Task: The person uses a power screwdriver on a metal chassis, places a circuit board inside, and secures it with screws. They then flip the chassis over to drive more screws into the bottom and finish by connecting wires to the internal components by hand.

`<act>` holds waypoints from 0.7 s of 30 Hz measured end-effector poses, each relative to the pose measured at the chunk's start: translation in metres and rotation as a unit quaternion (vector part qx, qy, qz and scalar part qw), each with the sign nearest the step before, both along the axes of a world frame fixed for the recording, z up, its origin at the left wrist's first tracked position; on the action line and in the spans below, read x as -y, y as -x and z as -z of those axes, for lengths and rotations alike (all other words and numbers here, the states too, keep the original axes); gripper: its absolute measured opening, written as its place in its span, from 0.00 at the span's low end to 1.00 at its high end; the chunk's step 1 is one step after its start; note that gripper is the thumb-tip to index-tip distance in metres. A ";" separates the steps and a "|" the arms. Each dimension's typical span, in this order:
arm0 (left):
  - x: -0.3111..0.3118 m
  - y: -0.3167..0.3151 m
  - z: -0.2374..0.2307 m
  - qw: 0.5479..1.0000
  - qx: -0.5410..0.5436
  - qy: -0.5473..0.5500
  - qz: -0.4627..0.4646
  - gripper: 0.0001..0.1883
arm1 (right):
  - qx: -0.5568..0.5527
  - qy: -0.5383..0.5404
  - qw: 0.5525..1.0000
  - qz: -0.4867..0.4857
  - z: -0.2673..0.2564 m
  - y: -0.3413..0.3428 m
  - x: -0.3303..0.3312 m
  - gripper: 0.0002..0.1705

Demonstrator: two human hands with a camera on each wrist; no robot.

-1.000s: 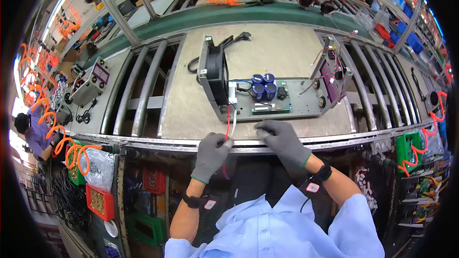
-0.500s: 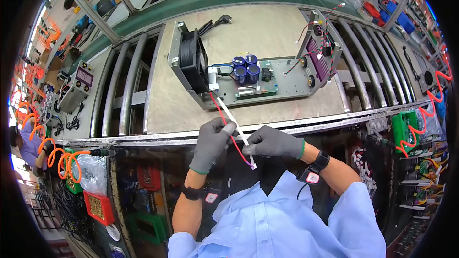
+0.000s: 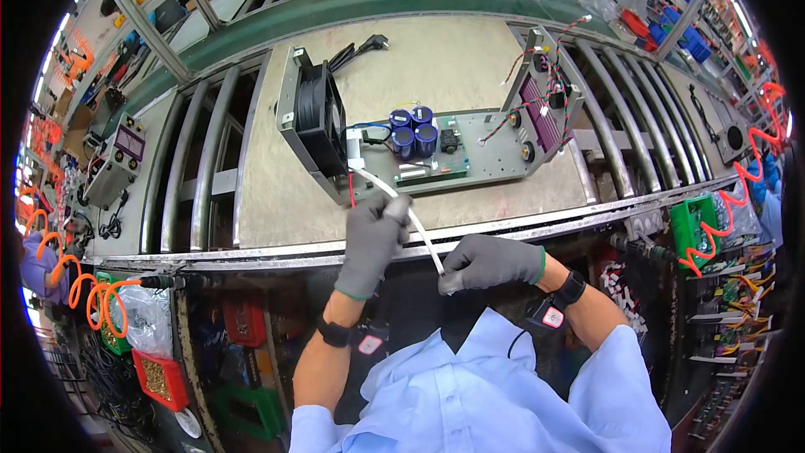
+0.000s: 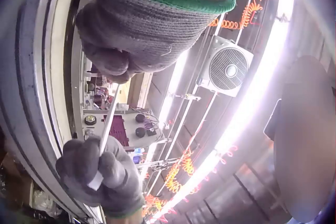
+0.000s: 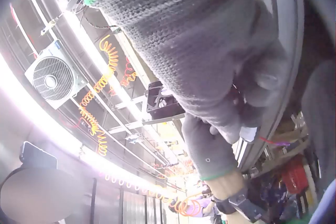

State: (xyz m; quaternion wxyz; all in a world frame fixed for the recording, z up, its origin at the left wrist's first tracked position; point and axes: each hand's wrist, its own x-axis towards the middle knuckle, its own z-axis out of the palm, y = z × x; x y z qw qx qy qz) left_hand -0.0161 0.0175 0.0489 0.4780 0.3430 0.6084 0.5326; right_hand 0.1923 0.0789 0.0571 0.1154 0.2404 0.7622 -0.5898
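The curled left hand (image 3: 373, 239) grips the white tube (image 3: 425, 237) while the right hand (image 3: 496, 262) pinches its end, seemingly straightening it; next likely calls for steady tension.

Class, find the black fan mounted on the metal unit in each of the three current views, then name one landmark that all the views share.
Head: the black fan stands left of centre, at the left end of the metal unit.
Left wrist: not visible.
Right wrist: near the picture's centre.
Shared landmark: the grey-gloved right hand.
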 end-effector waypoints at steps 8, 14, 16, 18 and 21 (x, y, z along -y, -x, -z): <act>-0.029 -0.002 -0.017 0.934 -0.271 -0.197 -0.123 0.11 | -0.073 -0.136 0.943 0.296 -0.019 0.011 -0.051 0.14; -0.051 -0.001 0.006 0.790 -0.539 -0.260 -0.129 0.26 | -0.078 -0.315 0.894 0.308 -0.003 0.038 -0.090 0.13; -0.059 -0.001 0.005 0.779 -0.565 -0.246 -0.118 0.27 | -0.076 -0.316 0.897 0.298 -0.005 0.043 -0.090 0.13; -0.063 0.001 0.004 0.791 -0.584 -0.172 -0.069 0.32 | -0.095 -0.340 0.891 0.285 0.002 0.044 -0.093 0.15; -0.073 0.006 0.008 0.787 -0.608 -0.104 -0.038 0.31 | -0.107 -0.365 0.886 0.265 0.002 0.045 -0.094 0.14</act>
